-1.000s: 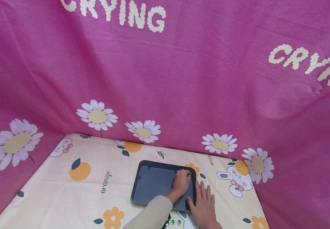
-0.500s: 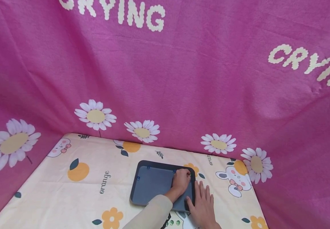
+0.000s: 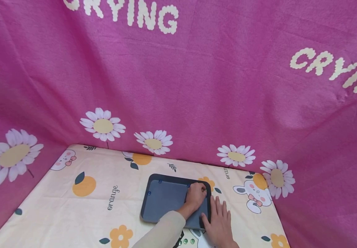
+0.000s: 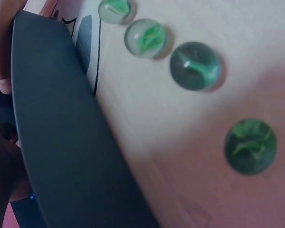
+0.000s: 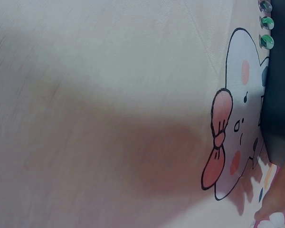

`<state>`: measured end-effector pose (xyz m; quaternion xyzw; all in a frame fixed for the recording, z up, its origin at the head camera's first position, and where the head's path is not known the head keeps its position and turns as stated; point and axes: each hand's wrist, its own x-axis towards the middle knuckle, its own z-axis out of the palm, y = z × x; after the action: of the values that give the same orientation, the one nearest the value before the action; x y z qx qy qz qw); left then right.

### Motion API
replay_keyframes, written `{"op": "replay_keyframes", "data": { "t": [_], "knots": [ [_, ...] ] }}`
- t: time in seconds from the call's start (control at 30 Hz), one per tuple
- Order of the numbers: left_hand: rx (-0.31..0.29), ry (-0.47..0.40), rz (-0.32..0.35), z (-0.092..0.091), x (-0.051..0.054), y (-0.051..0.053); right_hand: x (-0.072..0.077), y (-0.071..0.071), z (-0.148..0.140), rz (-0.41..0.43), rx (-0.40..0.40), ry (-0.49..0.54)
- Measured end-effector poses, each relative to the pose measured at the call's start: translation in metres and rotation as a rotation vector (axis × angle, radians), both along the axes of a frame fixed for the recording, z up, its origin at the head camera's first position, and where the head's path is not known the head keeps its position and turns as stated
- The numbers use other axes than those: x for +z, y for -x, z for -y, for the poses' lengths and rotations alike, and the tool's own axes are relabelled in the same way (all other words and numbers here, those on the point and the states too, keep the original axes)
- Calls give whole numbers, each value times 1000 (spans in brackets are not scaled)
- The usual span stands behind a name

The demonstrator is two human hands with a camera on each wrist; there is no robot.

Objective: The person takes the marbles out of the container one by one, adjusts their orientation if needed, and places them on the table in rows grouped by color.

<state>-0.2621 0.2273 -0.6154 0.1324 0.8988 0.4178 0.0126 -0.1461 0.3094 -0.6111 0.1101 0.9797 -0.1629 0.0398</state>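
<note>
A dark grey rectangular tray (image 3: pixel 169 203) lies on the patterned cloth. My left hand (image 3: pixel 194 196) reaches into its far right corner, fingers curled and tips together. They seem to pinch a small dark marble, mostly hidden by the fingers. Blue marbles lie inside the tray: one (image 3: pixel 160 181) by the far wall, one (image 3: pixel 149 193) by the left wall, another (image 3: pixel 188 186) beside my left hand. My right hand (image 3: pixel 220 224) rests spread at the tray's right side, thumb at the rim. In the left wrist view the tray wall (image 4: pixel 71 133) partly covers both hands.
Several green-swirled marbles (image 4: pixel 194 65) sit in a row on the cloth in front of the tray's near wall. The cloth (image 3: pixel 57 213) has printed oranges, flowers and rabbits. Pink fabric (image 3: pixel 178 86) with daisies hangs behind and at both sides.
The head view has shifted very slightly. My left fingertips have moved a little at the tray's corner, while my right hand stays at the tray's side.
</note>
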Motion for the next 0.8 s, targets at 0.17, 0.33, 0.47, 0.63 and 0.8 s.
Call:
{"op": "replay_keyframes", "data": {
  "t": [0.17, 0.33, 0.47, 0.63, 0.8],
  "knots": [
    [26, -81, 13, 3, 0, -2, 0, 1, 0, -8, 2, 0],
    [16, -197, 45, 10, 4, -7, 0, 0, 0, -5, 4, 10],
    [-15, -262, 52, 18, 5, -12, -2, -1, 0, 9, 5, 15],
    [-59, -309, 17, 29, 9, -17, -3, 0, -1, 4, 11, 17],
    [-72, -369, 1, 43, 15, -22, -3, 1, -2, -2, 18, 20]
  ]
}}
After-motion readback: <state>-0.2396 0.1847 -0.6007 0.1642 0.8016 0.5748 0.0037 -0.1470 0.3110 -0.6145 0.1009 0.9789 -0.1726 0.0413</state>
